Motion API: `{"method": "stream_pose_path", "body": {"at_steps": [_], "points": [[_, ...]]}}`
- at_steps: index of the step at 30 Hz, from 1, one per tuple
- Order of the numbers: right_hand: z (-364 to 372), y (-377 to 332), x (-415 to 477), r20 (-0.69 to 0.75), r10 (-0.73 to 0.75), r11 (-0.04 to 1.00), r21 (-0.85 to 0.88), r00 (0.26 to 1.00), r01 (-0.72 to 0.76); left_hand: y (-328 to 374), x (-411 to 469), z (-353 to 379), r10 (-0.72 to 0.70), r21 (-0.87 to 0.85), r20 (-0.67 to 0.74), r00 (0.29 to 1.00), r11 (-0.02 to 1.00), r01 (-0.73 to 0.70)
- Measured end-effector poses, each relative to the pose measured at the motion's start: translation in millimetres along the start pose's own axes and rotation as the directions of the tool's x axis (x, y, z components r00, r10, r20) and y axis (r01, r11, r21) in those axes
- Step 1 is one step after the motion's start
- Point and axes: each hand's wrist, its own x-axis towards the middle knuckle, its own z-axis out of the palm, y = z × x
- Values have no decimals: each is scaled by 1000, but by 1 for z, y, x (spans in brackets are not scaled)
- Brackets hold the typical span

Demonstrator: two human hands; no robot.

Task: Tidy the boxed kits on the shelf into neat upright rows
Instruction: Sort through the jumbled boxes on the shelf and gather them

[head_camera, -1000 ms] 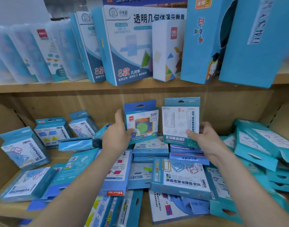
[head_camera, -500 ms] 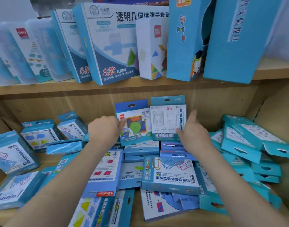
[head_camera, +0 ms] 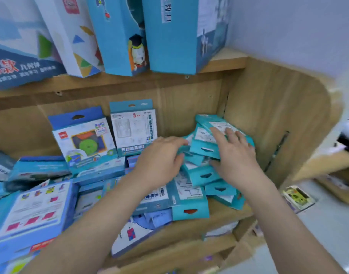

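Pinched between the left hand's [head_camera: 161,157] thumb and curled fingers is an edge of the teal kits [head_camera: 197,177] heaped at the shelf's [head_camera: 268,119] right end; the right hand [head_camera: 236,155] is laid on top, fingers spread. Two upright kits [head_camera: 133,127] are leaned against the back.

My left forearm [head_camera: 94,218] and right forearm [head_camera: 282,220], both bare, reach from the near edge toward the far right, almost side by side. My left hand [head_camera: 161,157] is knuckles up, its fingers [head_camera: 179,144] bent over to the right, and I cannot tell whether they grip anything. My right hand [head_camera: 236,155], just beside it, lies palm down, fingers [head_camera: 231,133] straight and spread, thumb stretched out left.
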Motion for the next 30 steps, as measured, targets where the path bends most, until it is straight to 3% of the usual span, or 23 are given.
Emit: {"method": "stream_pose_path", "body": {"at_steps": [4, 8, 12, 14, 17, 21, 25, 28, 30], "points": [[5, 19, 2, -143, -13, 999, -46, 990, 7, 10, 23, 30, -63, -15, 90, 994, 998, 64], [11, 26, 1, -293, -12, 1000, -31, 956, 3, 12, 25, 40, -27, 5, 23, 999, 1000, 27], [5, 25, 2, -429, -15, 1000, -8, 903, 13, 30, 22, 44, -13, 188, 1, 1000, 982, 13], [-5, 23, 5, -499, 11, 997, 67, 866, 26, 40, 26, 44, -40, 249, 9, 999, 968, 37], [-21, 23, 8, -587, 34, 953, 264, 809, 152, 50, 37, 44, -76, 186, -12, 997, 980, 77], [-31, 30, 3, -615, 112, 806, 515, 780, 290, 53, 40, 35, -25, 10, -211, 977, 1000, 28], [-41, 37, 9, -564, 169, 620, 698, 809, 357, 46, 14, 1, -174, -121, -455, 873, 984, 133], [-39, 41, 18, -419, 219, 471, 837, 881, 280, 39, -9, -26, -434, -275, -549, 714, 901, 336], [-30, 41, 23, -297, 232, 397, 898, 926, 189, 32, -22, -39, -512, -330, -592, 622, 858, 393]]}}
